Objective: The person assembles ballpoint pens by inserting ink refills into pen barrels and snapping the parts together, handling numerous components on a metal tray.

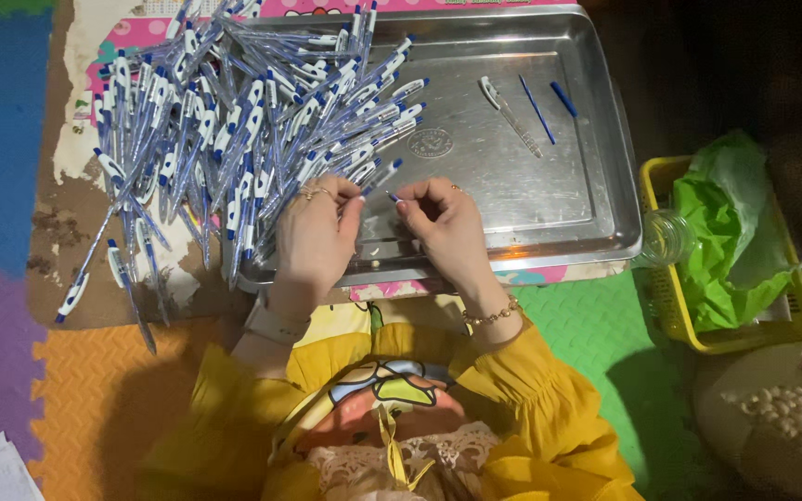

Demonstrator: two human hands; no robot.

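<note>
Head view. Both hands work over the near edge of the steel tray (549, 213). Left hand (313, 237) and right hand (447, 227) face each other, fingers curled in narrow pinches. Between the fingertips sits a small pen part (392, 196) with a blue tip. The right fingers pinch it; whether the left fingers hold the same piece or a second one I cannot tell, as the fingers cover it.

Orientation: the visible stub lies roughly level, long axis running left to right between the hands, blue end toward the left hand. Most of its length is hidden.

Risks, as judged:
- The part is small and held only by fingertips. A slip would drop it onto the tray, or over the near rim into the lap.
- The pen pile (243, 121) lies just beside the left hand and spills past the tray's left edge. A nudge of the wrist could push more pens off.
- Loose parts (512, 111) lie well apart, at the tray's far right.
</note>
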